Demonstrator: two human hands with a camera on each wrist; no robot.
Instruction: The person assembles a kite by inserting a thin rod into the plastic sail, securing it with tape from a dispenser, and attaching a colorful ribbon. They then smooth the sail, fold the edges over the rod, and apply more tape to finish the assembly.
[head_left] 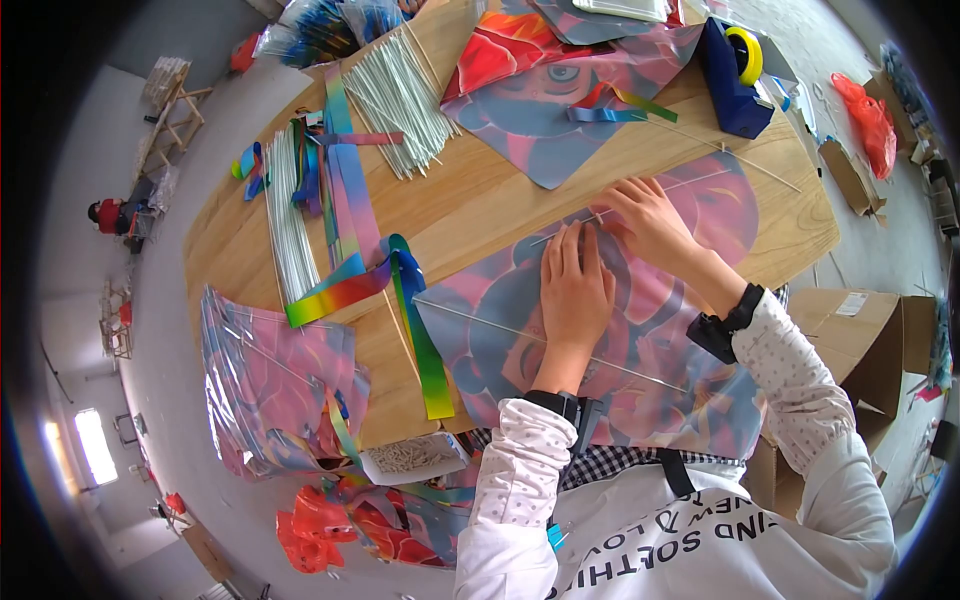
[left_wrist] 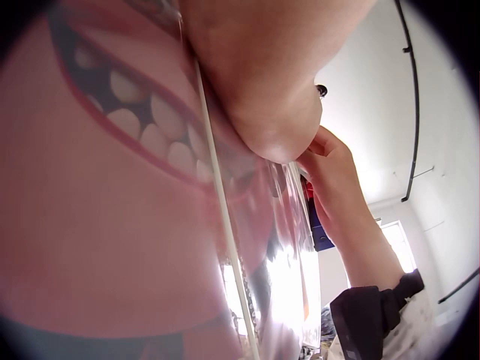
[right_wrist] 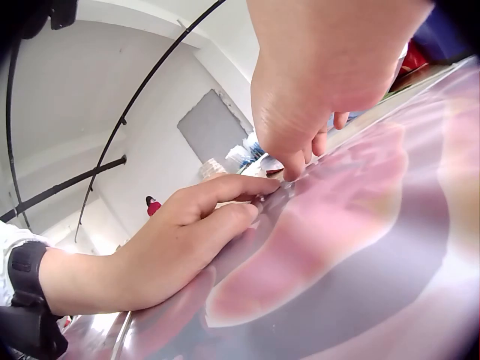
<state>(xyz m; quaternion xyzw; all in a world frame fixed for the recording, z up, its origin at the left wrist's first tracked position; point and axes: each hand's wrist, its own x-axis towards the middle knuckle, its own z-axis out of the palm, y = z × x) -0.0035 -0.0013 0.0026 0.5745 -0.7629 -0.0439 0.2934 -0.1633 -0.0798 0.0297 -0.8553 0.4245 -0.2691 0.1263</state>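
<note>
A glossy printed sheet (head_left: 480, 330) with a cartoon face lies across the near side of the table, thin white rods (head_left: 540, 333) running over it. At its far edge, the left hand (head_left: 577, 290) bends thumb and index finger around the film beside a small joint (head_left: 597, 216). Meeting it from the right, the right hand (head_left: 650, 222) pinches at that joint with its fingertips. Seen from the right wrist, the left hand (right_wrist: 180, 232) and right hand (right_wrist: 322, 82) nearly touch; their fingertips partly hide the joint. The left wrist view shows printed teeth (left_wrist: 154, 124) below the palm.
Rod bundles (head_left: 395, 105) and rainbow ribbons (head_left: 350, 190) lie at the back left of the wooden table (head_left: 480, 225). Another printed sheet (head_left: 560, 110) and a blue tape dispenser (head_left: 735, 85) are at the far side. A folded sheet (head_left: 270, 380) hangs near the left edge; cardboard boxes (head_left: 850, 330) stand right.
</note>
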